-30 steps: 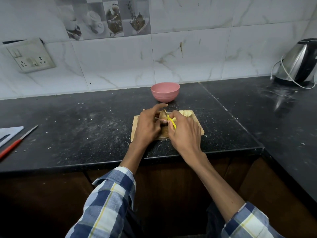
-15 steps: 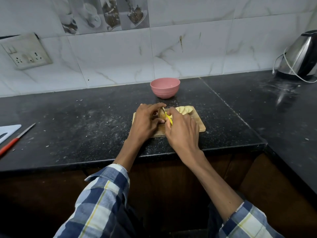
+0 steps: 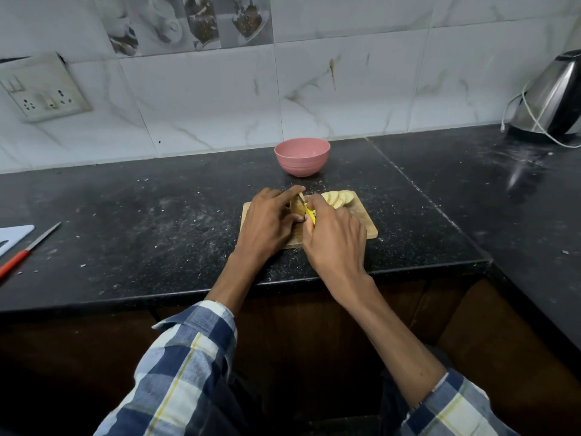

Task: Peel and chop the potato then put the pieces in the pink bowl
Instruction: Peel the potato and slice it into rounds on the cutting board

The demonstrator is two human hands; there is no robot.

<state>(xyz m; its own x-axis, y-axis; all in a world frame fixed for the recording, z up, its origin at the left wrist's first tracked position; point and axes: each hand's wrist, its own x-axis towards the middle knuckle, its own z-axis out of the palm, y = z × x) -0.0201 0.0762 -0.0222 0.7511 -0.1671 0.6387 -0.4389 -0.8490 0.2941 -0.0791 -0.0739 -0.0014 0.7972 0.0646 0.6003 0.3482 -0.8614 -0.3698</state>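
A small rectangular wooden cutting board (image 3: 361,220) lies on the black speckled stone counter (image 3: 141,221), with its near side close to the counter's front edge. On the board stands the remaining piece of the pale peeled potato (image 3: 296,208), between the two hands. The left hand (image 3: 267,223) holds this piece from the left, with its fingers curled over the top and its thumb near the bottom. The right hand (image 3: 333,239) grips the yellow handle of a small knife (image 3: 309,214); the blade goes into the potato, and most of it is hidden. Behind the right hand, at the far right corner of the board, lies a row of round pale potato slices (image 3: 338,198) which overlap each other. I can see about four or five, but the exact number I cannot tell.

One round pink plastic bowl (image 3: 302,156) stands behind the board, apart from it, near the white marble-pattern tile wall (image 3: 204,99). What is inside it cannot be seen from this angle.

To the left of the board is a wide free part of the counter, with only small crumbs. At the far left edge lie one thin red-handled knife (image 3: 26,251) and the corner of one pale blue flat board (image 3: 12,236). At the far right stands one steel electric kettle (image 3: 553,96) with a white cable (image 3: 534,121), well apart from the board. One white switch and socket plate (image 3: 41,86) sits on the wall at the left.
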